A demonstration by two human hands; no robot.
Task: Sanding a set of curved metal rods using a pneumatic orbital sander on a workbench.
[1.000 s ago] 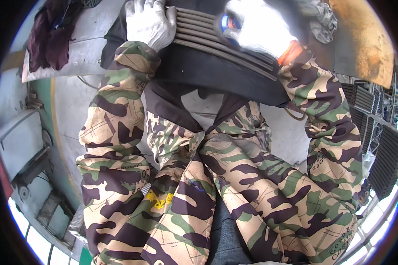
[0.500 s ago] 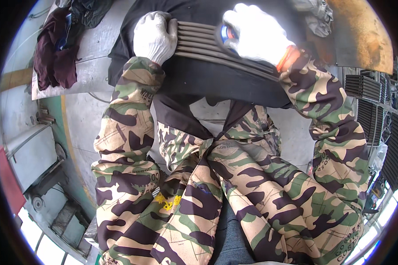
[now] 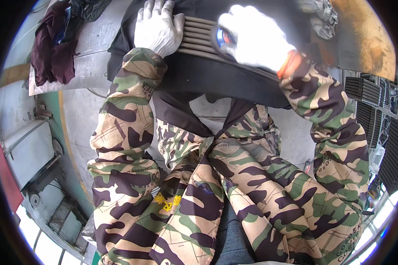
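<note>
I wear white work gloves and camouflage sleeves. My left hand [image 3: 158, 27] lies flat, fingers together, on the left end of a dark ribbed panel [image 3: 199, 35] that rests on a black sheet over the bench. My right hand [image 3: 254, 40] is curled around a small blue and dark object [image 3: 222, 36], pressed onto the ribs to the right of my left hand. The glove hides most of that object. My camouflage trousers fill the lower part of the view.
A dark red cloth [image 3: 51, 53] lies on a grey metal plate at the upper left. A rusty sheet [image 3: 362, 35] sits at the upper right. Stacks of black ribbed parts [image 3: 376, 110] stand at the right. Grey metal frames [image 3: 28, 150] stand on the green floor at left.
The view has shifted, so both hands and the ribbed panel sit lower in the picture. My right hand has slid a little left along the ribs. My left hand stays pressed on the panel.
</note>
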